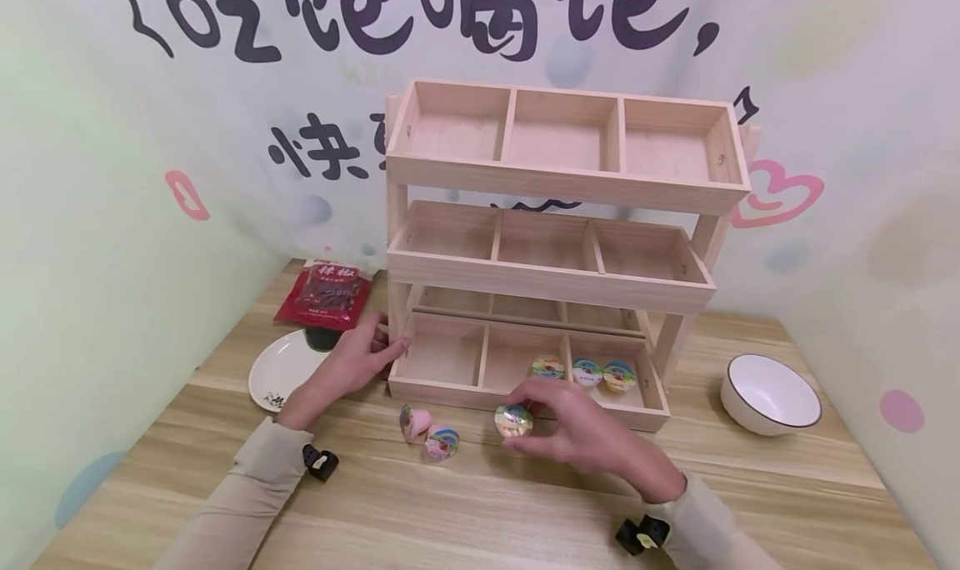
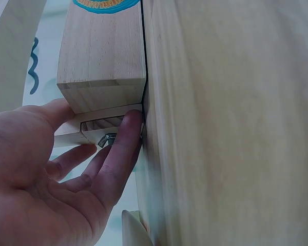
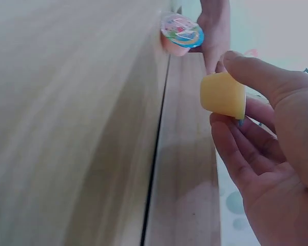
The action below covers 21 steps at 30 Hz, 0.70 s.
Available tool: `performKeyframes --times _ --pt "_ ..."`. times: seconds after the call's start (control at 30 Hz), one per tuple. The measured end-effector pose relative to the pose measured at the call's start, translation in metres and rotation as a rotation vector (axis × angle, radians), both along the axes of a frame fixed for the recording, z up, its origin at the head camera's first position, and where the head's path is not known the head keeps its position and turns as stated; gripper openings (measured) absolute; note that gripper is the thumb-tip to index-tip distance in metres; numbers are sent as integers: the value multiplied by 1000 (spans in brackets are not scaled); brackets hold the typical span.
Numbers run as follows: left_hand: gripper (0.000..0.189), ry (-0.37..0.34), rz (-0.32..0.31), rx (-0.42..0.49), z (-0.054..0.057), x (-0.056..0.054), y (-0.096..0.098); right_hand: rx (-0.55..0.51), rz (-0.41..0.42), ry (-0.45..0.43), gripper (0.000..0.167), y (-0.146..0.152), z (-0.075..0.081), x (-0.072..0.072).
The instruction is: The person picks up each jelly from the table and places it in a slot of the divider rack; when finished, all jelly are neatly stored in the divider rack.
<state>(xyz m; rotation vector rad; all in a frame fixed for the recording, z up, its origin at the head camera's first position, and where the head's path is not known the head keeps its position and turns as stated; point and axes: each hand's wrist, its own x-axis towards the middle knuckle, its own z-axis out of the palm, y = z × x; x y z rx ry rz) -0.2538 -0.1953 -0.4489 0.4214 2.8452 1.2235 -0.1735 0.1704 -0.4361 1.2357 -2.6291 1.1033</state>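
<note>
My right hand [image 1: 581, 427] pinches a jelly cup [image 1: 513, 421] between thumb and fingers, just in front of the lowest tier of a wooden shelf [image 1: 450, 395]. In the right wrist view the held jelly cup [image 3: 222, 94] shows its yellow body. At the shelf's lower left corner, my left hand [image 1: 358, 357] grips the frame, its thumb against the bottom tray's end [image 2: 100, 97] and fingers round the post. Two pink jelly cups [image 1: 442, 442] lie on the table between the hands. In the bottom tier, one jelly cup [image 1: 548, 367] sits in the middle compartment and two others [image 1: 619, 376] in the right one.
Left of the shelf lie a red packet [image 1: 327, 293] and a white plate [image 1: 281, 367], with a dark green thing [image 1: 322, 337] at the plate's edge. A white bowl [image 1: 771, 393] stands to the right. Behind is a wall with large lettering [image 1: 360, 12].
</note>
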Motion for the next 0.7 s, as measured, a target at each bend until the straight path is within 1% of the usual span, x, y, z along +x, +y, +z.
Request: performKeyframes --times 0.1,0.2,0.3,0.4,0.5,0.63,0.7 --pt "48 1 2 3 -1 0 0 -11 -13 28 39 -2 4 -4" --pt "48 8 -3 2 -1 0 -1 -12 -45 50 40 -3 8 -9" --pt "48 7 -2 0 -1 1 -1 -6 -94 63 42 -4 9 -16" --pt "48 0 6 1 -1 1 0 -17 -130 59 42 -4 7 -25" --pt "48 6 -3 2 -1 1 0 -24 -164 65 42 -3 5 -35" --pt "47 11 -7 0 0 0 1 -6 -209 77 45 -2 1 -45" --pt "48 9 -7 0 -1 0 0 9 -227 66 46 -2 0 -49"
